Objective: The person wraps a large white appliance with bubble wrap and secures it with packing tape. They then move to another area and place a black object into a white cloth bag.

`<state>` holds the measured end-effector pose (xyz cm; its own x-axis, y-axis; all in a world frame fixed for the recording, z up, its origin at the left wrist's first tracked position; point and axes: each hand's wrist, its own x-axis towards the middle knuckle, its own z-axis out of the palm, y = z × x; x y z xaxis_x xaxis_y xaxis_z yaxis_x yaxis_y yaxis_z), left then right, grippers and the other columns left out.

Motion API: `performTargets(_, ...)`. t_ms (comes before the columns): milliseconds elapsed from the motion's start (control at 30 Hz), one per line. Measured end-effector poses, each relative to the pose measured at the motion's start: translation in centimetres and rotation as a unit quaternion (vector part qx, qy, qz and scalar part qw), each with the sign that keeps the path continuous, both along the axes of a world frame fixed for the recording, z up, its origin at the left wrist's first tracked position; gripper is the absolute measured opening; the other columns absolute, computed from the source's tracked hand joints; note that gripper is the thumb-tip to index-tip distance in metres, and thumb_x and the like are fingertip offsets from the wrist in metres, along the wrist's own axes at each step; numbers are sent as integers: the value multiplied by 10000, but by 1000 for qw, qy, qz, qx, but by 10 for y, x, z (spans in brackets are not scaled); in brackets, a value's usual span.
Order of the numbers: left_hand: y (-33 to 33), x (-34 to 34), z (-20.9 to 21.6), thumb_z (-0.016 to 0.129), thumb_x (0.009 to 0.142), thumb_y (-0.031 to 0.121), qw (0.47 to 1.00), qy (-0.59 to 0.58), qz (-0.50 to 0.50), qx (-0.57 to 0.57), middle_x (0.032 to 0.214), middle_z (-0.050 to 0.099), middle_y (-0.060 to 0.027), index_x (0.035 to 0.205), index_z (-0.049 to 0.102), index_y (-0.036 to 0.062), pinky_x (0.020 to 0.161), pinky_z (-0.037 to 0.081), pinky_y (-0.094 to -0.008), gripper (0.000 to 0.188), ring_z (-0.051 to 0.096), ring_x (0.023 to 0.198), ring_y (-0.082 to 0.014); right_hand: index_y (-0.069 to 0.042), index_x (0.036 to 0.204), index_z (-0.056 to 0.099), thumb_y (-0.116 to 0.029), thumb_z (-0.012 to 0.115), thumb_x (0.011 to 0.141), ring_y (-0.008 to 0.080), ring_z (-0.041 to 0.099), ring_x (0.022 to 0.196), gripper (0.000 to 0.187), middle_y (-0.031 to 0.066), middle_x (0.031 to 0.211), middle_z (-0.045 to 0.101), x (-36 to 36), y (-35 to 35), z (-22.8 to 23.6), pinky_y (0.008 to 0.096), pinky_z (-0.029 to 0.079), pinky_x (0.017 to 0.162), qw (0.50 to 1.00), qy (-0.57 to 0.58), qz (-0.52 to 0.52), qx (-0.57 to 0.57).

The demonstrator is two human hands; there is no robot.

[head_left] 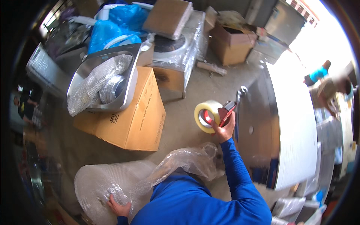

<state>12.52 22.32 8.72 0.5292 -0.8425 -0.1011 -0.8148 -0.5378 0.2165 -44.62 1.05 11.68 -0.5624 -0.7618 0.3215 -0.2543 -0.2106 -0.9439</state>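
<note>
My right hand (225, 130) is closed round a red tape dispenser (226, 111), raised in front of me with the arm stretched out. A wide roll of clear yellowish tape (208, 108) sits on the dispenser. Low at the left, my left hand (120, 207) lies against the end of a big roll of bubble wrap (108, 180), its fingers apart. A loose sheet of bubble wrap (187, 159) trails from that roll across my front. Right of the tape dispenser is a large dark panel-sided piece (258, 123) with a white top (294, 131).
A brown carton (140, 116) stands ahead to the left. On it, a steel sink (132, 88) holds bubble-wrapped items (99, 84). Behind are a plastic-wrapped metal stove unit (187, 48), blue bags (120, 22) and an open carton (232, 45). Other people (333, 90) are at the far right and far left.
</note>
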Motion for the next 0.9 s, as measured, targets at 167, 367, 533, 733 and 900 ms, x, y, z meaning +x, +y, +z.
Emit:
performTargets(167, -30, -138, -3, 860, 437, 286, 994, 21, 98, 37, 1268, 447, -232, 1390, 396, 87, 1009, 433, -516, 1078, 476, 1193, -442, -15, 1193, 534, -118, 792, 698, 176, 612, 961, 568, 80, 1062, 604, -91, -153, -4, 336, 516, 860, 988, 142, 21, -56)
performTargets(367, -98, -249, 3, 870, 519, 308, 981, 30, 173, 78, 1353, 416, -305, 1445, 339, 37, 1059, 419, -514, 1101, 448, 1254, -497, -3, 1214, 502, -100, 772, 701, 194, 616, 982, 588, 93, 1093, 611, -144, -300, 2, 337, 519, 877, 990, 14, 139, -32)
performTargets(533, -129, -348, 4, 863, 517, 309, 970, 25, 232, 73, 1348, 428, -282, 1453, 339, 56, 1035, 436, -528, 1102, 478, 1209, -496, -1, 1143, 499, -115, 788, 609, 179, 584, 920, 619, 64, 999, 577, -143, -409, 25, 309, 482, 873, 955, 89, 282, 11)
performTargets(733, -214, -452, -17, 868, 503, 315, 953, 20, 294, 67, 1379, 413, -263, 1470, 335, 101, 1002, 455, -554, 1125, 482, 1211, -482, 25, 1191, 512, -178, 821, 588, 213, 659, 769, 707, 113, 911, 649, -142, -534, 27, 347, 542, 748, 841, 222, 494, 1)
performTargets(900, -270, -507, -8, 915, 552, 375, 876, -75, 430, 208, 1489, 349, -280, 1579, 157, 170, 1041, 452, -553, 1292, 448, 1285, -475, 23, 1249, 509, -145, 840, 574, 316, 709, 839, 771, 163, 951, 670, -140, -621, -4, 381, 556, 772, 720, 191, 659, -105)
